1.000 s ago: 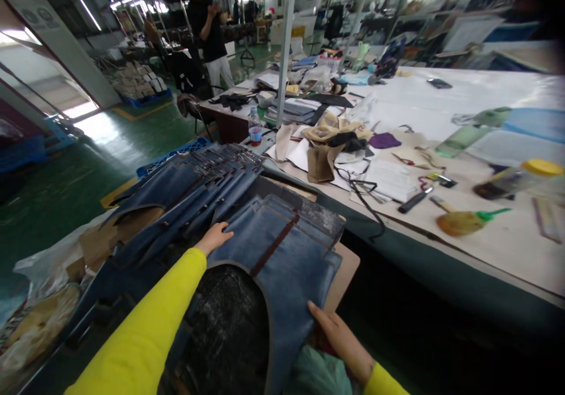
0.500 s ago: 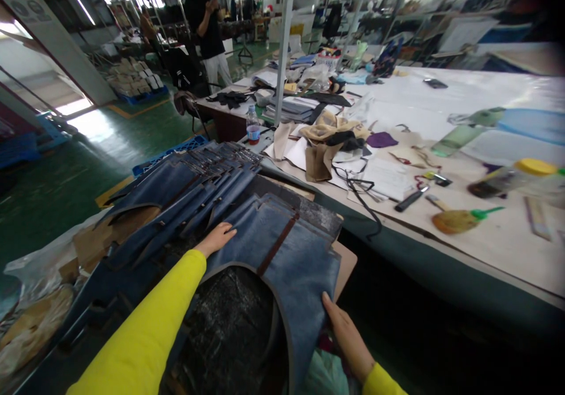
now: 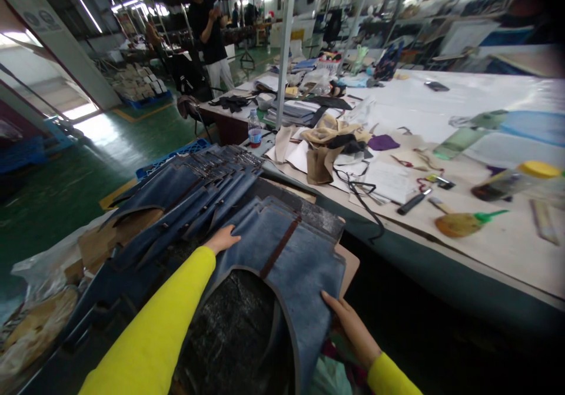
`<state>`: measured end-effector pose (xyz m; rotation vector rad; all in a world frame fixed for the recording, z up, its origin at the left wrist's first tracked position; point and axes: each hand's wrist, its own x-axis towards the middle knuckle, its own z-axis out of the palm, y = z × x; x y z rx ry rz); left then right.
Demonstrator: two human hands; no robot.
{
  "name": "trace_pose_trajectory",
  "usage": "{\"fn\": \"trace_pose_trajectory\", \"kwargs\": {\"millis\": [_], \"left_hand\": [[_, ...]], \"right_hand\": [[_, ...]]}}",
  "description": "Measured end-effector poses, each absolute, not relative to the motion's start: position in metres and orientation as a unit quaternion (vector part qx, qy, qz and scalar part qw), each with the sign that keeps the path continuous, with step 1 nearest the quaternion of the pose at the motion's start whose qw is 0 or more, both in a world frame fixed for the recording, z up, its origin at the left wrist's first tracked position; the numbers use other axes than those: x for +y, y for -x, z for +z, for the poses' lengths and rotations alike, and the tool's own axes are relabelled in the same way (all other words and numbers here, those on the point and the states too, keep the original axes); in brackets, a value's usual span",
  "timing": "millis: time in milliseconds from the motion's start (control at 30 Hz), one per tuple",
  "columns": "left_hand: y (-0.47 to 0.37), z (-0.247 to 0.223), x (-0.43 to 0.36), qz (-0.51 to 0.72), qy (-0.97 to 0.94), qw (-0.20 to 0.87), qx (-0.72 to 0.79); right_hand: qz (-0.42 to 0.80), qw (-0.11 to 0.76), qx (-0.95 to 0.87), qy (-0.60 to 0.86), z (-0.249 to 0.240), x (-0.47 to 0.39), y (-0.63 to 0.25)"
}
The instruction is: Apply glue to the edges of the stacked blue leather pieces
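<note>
In front of me lies a blue leather-like panel [image 3: 300, 277] with dark edging, a brown strip across it and a large curved cut-out. My left hand [image 3: 224, 239] rests on its upper left part, fingers stretched out flat. At the right edge my right hand [image 3: 348, 321] grips the panel, thumb on top and the other fingers hidden beneath. To the left, several similar blue panels [image 3: 176, 183] lie overlapping in a pile. A dark surface [image 3: 229, 336] shows through the cut-out.
Along the right runs a long worktable [image 3: 485, 254] with fabric scraps [image 3: 335, 136], a black cord [image 3: 366, 206], an orange squeeze bottle [image 3: 459, 224] and a yellow-lidded jar [image 3: 516, 180]. A drink bottle [image 3: 255, 130] stands near a metal post [image 3: 285, 47]. A person [image 3: 209, 30] stands farther back.
My left hand has shifted slightly right over the panel. The right hand still holds the edge, its thumb a little farther onto the panel. The view has moved slightly.
</note>
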<state>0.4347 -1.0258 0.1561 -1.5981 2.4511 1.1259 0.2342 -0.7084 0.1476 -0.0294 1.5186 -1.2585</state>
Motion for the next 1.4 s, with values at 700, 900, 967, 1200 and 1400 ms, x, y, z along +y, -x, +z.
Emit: {"fn": "trace_pose_trajectory", "kwargs": {"millis": [700, 900, 967, 1200, 1400], "left_hand": [[-0.454, 0.163, -1.056, 0.307, 0.540, 0.046, 0.782], [-0.458, 0.163, -1.063, 0.363, 0.502, -0.005, 0.785], [-0.456, 0.166, -1.060, 0.380, 0.489, -0.033, 0.785], [-0.456, 0.195, -1.052, 0.454, 0.417, -0.073, 0.784], [-0.468, 0.221, -1.061, 0.570, 0.361, -0.103, 0.730]], "right_hand": [[-0.511, 0.569, 0.639, 0.078, 0.138, -0.748, -0.280], [-0.536, 0.511, 0.664, 0.106, 0.142, -0.738, -0.277], [-0.539, 0.501, 0.667, 0.116, 0.142, -0.735, -0.274], [-0.548, 0.456, 0.687, 0.138, 0.151, -0.727, -0.265], [-0.586, 0.441, 0.668, 0.125, 0.171, -0.714, -0.271]]}}
